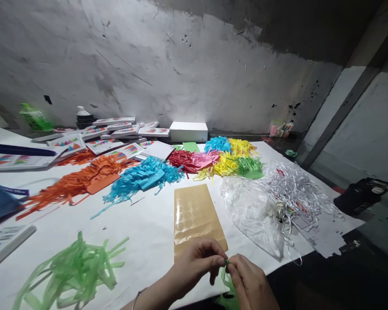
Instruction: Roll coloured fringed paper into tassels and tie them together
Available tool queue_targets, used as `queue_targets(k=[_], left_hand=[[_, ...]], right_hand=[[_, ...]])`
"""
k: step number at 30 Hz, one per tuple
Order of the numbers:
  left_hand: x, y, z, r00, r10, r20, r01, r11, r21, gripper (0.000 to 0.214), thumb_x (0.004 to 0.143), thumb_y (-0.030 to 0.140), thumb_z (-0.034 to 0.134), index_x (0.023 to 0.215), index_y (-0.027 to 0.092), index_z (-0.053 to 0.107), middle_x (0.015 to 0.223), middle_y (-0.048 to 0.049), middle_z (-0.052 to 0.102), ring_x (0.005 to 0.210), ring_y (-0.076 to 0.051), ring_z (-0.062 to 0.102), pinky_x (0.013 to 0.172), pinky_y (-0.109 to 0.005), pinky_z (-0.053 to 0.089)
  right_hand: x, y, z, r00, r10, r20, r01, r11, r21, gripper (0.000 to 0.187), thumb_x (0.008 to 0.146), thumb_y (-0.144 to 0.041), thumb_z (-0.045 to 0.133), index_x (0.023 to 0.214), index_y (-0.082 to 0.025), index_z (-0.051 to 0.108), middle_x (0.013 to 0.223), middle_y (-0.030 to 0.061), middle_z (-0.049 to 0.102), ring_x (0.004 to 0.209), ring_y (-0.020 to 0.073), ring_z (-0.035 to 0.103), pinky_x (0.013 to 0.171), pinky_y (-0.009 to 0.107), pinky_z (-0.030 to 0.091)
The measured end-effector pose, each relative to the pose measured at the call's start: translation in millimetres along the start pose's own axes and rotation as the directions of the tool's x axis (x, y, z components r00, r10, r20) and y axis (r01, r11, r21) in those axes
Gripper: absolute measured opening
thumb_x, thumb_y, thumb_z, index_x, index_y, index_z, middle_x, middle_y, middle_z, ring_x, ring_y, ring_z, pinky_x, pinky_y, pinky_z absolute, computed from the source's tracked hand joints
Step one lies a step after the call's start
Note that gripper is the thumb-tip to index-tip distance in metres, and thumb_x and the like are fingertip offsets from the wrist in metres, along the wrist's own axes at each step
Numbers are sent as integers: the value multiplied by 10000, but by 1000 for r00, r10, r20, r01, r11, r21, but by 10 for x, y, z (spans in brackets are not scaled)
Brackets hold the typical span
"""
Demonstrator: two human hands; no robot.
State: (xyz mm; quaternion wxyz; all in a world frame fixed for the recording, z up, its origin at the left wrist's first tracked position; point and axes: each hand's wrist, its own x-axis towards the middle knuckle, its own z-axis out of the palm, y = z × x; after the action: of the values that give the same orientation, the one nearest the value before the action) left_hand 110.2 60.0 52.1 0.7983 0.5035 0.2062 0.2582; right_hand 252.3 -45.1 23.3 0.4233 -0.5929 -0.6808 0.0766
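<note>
At the front edge of the table, my left hand point(198, 262) and my right hand point(247, 275) meet, both pinching the top of a green tissue paper tassel point(228, 282). Its strips hang below my fingers, partly hidden by my right hand. Just beyond my hands lies a tan backing sheet point(194, 206) with round clear stickers on it. A loose pile of light green tissue strips point(80, 267) rests on the white table covering to the left.
Orange point(97, 172), blue point(145, 174), red point(183, 160) and yellow tassels point(226, 163) lie across the middle. White string point(291, 185) and a clear plastic bag point(248, 206) are at right, near a black bottle point(358, 196). Flat printed boxes point(116, 133) and a white box point(189, 131) stand behind.
</note>
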Motion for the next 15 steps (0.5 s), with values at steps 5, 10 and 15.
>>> queue_targets(k=[5, 10, 15], left_hand=[[-33, 7, -44, 999, 24, -44, -18, 991, 132, 368, 675, 428, 872, 670, 108, 690, 615, -12, 589, 493, -94, 525, 416, -185, 414], [-94, 50, -177, 998, -56, -18, 59, 965, 257, 464, 691, 556, 807, 680, 139, 605, 569, 4, 554, 430, -79, 433, 374, -185, 319], [-271, 163, -313, 996, 29, -88, 28, 814, 580, 503, 831, 655, 616, 714, 171, 544, 574, 50, 438, 458, -74, 376, 423, -186, 286]], right_hand=[[-26, 40, 110, 994, -90, -68, 83, 992, -95, 237, 1040, -399, 420, 977, -225, 568, 786, 17, 622, 707, 175, 599, 645, 268, 425], [25, 75, 202, 957, -282, -72, 251, 925, -285, 202, 986, -187, 486, 787, -216, 500, 661, -10, 545, 625, 162, 502, 629, 298, 346], [12, 70, 497, 964, -256, -78, 238, 954, -184, 291, 1022, -297, 394, 768, -229, 519, 646, -13, 570, 614, 156, 542, 618, 286, 387]])
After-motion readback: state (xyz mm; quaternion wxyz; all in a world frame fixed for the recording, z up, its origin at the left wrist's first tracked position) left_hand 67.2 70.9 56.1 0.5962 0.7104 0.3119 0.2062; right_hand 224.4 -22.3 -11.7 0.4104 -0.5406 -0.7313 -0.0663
